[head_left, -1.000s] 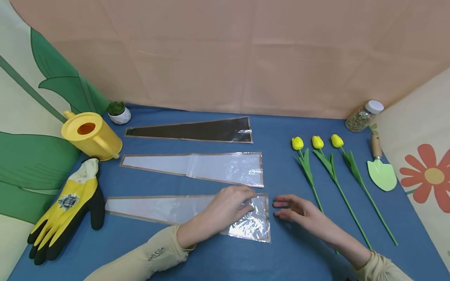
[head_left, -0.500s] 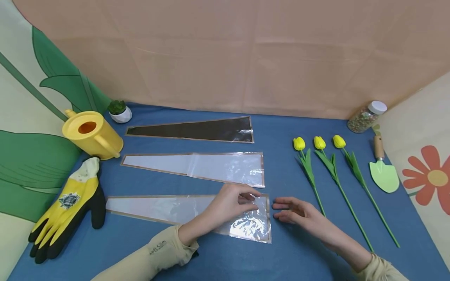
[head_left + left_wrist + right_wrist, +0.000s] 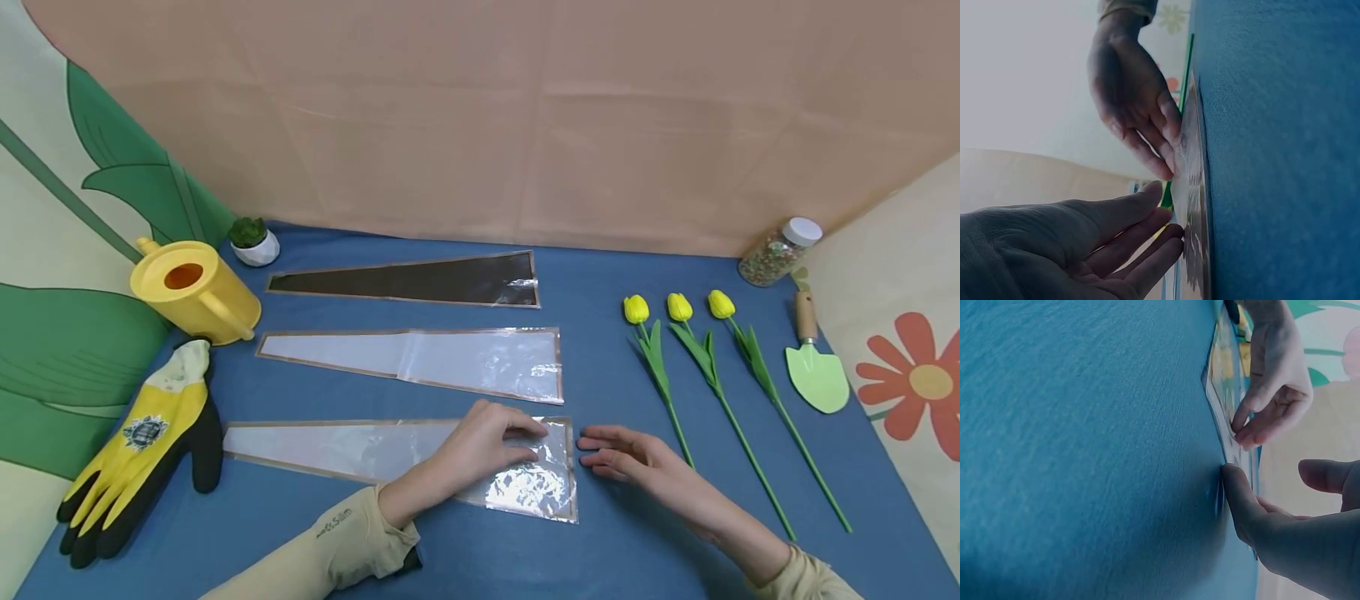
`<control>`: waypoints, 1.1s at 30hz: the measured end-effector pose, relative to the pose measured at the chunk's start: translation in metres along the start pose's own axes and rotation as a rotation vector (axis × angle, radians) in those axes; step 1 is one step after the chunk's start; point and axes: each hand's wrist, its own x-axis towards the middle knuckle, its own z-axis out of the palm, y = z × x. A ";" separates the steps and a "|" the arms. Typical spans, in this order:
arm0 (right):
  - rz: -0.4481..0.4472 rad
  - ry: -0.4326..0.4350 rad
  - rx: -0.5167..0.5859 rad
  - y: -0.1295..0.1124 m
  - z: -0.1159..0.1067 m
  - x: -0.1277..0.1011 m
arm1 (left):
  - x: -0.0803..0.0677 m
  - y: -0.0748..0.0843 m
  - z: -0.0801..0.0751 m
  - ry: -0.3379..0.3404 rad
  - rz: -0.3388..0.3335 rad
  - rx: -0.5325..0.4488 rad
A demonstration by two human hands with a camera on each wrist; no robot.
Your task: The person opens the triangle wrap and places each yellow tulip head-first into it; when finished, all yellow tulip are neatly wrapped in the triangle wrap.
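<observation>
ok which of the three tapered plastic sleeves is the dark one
The back sleeve, nearest the beige backdrop: it is brownish black, while the middle sleeve and front sleeve look whitish.

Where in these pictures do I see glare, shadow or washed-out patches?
Head: bright, crinkled glare on the nearest tapered plastic sleeve; left wrist: pale backdrop nearly washed out at upper left; right wrist: soft dark shadow low on the blue tablecloth.

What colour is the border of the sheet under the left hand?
Tan-brown, around the pale sheet; clearest in the head view.
</observation>
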 end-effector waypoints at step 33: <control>0.122 0.150 0.486 0.002 0.020 0.015 | -0.002 0.005 0.007 -0.011 0.030 0.085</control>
